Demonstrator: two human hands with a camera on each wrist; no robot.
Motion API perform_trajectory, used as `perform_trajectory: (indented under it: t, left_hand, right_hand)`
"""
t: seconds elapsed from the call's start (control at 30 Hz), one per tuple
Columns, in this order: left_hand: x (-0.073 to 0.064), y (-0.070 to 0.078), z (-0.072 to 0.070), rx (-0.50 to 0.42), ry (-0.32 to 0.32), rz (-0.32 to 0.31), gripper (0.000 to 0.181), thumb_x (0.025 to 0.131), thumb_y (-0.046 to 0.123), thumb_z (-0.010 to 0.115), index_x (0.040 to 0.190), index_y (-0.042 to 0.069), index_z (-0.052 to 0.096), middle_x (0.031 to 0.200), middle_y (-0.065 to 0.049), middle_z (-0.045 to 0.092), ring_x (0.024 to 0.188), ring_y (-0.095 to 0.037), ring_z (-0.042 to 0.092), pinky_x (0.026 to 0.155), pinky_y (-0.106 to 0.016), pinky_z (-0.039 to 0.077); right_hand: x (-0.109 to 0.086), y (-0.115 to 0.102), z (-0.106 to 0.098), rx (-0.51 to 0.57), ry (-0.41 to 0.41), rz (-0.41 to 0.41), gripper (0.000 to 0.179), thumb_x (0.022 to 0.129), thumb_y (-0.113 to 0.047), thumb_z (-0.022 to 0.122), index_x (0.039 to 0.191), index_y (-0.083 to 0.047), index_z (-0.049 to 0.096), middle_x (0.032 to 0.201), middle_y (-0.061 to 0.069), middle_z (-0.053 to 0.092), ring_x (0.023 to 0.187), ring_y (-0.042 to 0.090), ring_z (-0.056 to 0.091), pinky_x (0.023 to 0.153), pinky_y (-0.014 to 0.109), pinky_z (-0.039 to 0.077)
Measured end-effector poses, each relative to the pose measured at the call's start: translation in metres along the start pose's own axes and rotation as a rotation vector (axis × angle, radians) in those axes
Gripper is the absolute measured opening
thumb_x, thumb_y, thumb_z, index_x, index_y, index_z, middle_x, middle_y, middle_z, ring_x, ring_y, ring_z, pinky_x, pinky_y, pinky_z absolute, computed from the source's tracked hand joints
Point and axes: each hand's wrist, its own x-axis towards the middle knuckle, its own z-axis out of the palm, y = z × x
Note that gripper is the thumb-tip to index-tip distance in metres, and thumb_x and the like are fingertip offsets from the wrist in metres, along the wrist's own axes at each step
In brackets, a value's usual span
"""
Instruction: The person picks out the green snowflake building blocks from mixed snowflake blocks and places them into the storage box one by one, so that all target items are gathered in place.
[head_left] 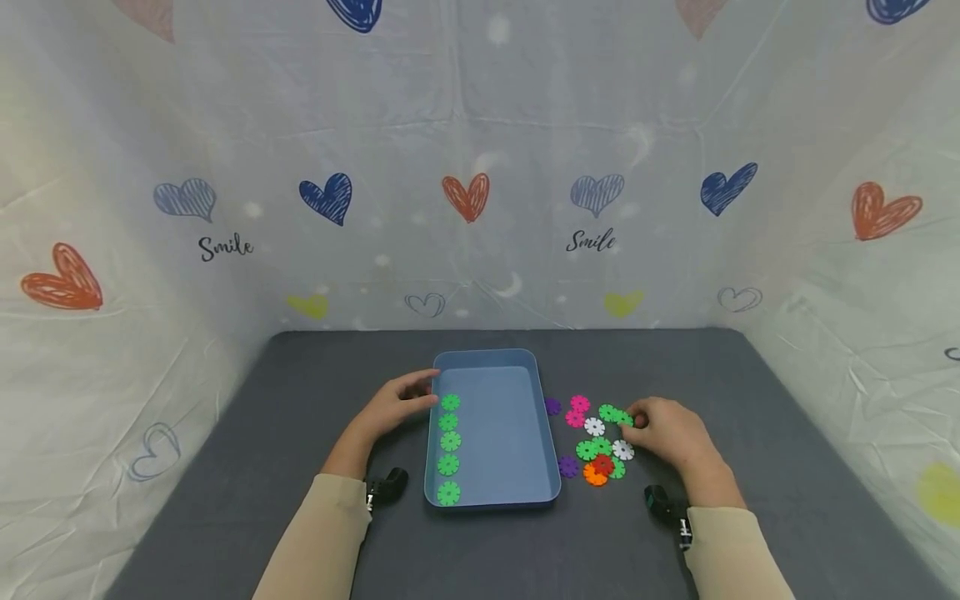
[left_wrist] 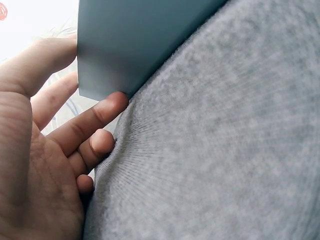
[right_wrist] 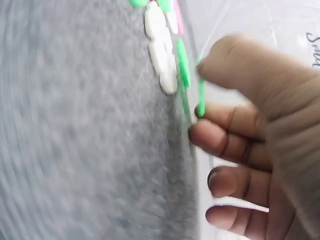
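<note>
Beside the blue tray [head_left: 495,358], my left hand [head_left: 396,404] touches the left wall with relaxed fingers. Along the tray's left side runs a column of several green notched plastic discs [head_left: 448,464]. My right hand [head_left: 670,429] pinches a green notched disc [right_wrist: 201,95] between thumb and forefinger; the right wrist view shows it edge-on, above the cloth. Right of the tray lies a loose group of such discs: pink [head_left: 580,403], white [head_left: 594,427], green [head_left: 586,450], red [head_left: 602,464], orange [head_left: 595,475] and purple [head_left: 567,467].
A dark grey cloth [head_left: 300,500] covers the table. Behind it and at the sides hangs a white curtain [head_left: 525,275] printed with hearts. Another purple disc [head_left: 552,406] lies close to the tray's right wall.
</note>
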Motion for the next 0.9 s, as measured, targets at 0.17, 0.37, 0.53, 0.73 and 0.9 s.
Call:
perform_trajectory:
  t: [0.17, 0.37, 0.53, 0.73, 0.9]
  left_hand:
    - [0.000, 0.001, 0.000, 0.006, 0.000, -0.008, 0.056, 0.098, 0.021, 0.072, 0.149, 0.004, 0.053, 0.115, -0.011, 0.062, 0.096, -0.026, 0.055, 0.082, -0.042, 0.046]
    - [0.000, -0.003, -0.001, 0.002, 0.004, -0.010, 0.057, 0.097, 0.027, 0.074, 0.148, 0.011, 0.056, 0.115, -0.008, 0.063, 0.096, -0.023, 0.055, 0.083, -0.041, 0.046]
    - [0.000, -0.004, 0.000, -0.002, 0.004, -0.010, 0.056, 0.097, 0.026, 0.073, 0.148, 0.011, 0.056, 0.115, -0.008, 0.063, 0.095, -0.022, 0.055, 0.082, -0.039, 0.046]
    - [0.000, -0.005, 0.001, -0.010, 0.009, -0.002, 0.055, 0.097, 0.023, 0.073, 0.148, 0.008, 0.056, 0.114, -0.010, 0.062, 0.094, -0.024, 0.054, 0.080, -0.042, 0.044]
    - [-0.001, -0.003, 0.001, -0.014, 0.010, -0.008, 0.055, 0.097, 0.022, 0.074, 0.147, 0.009, 0.056, 0.114, -0.010, 0.063, 0.094, -0.024, 0.055, 0.081, -0.041, 0.045]
  right_hand:
    - [0.000, -0.011, -0.011, 0.028, 0.041, -0.025, 0.031, 0.087, -0.027, 0.074, 0.108, -0.005, 0.076, 0.092, 0.002, 0.068, 0.071, 0.016, 0.054, 0.065, 0.040, 0.046]
    - [-0.005, -0.039, -0.029, 0.070, 0.071, -0.090, 0.029, 0.087, -0.020, 0.072, 0.112, -0.006, 0.076, 0.098, 0.003, 0.070, 0.064, 0.014, 0.048, 0.059, 0.035, 0.040]
    - [-0.010, -0.064, -0.039, 0.091, 0.070, -0.143, 0.029, 0.086, -0.016, 0.070, 0.113, -0.007, 0.076, 0.098, 0.001, 0.069, 0.060, 0.013, 0.045, 0.058, 0.035, 0.039]
    - [-0.015, -0.094, -0.042, 0.075, 0.090, -0.263, 0.026, 0.086, -0.015, 0.073, 0.111, -0.010, 0.076, 0.096, -0.004, 0.068, 0.072, 0.010, 0.054, 0.066, 0.034, 0.048]
    - [-0.015, -0.122, -0.038, 0.056, 0.137, -0.406, 0.022, 0.084, -0.016, 0.075, 0.106, -0.013, 0.076, 0.095, -0.008, 0.068, 0.075, 0.005, 0.056, 0.068, 0.030, 0.051]
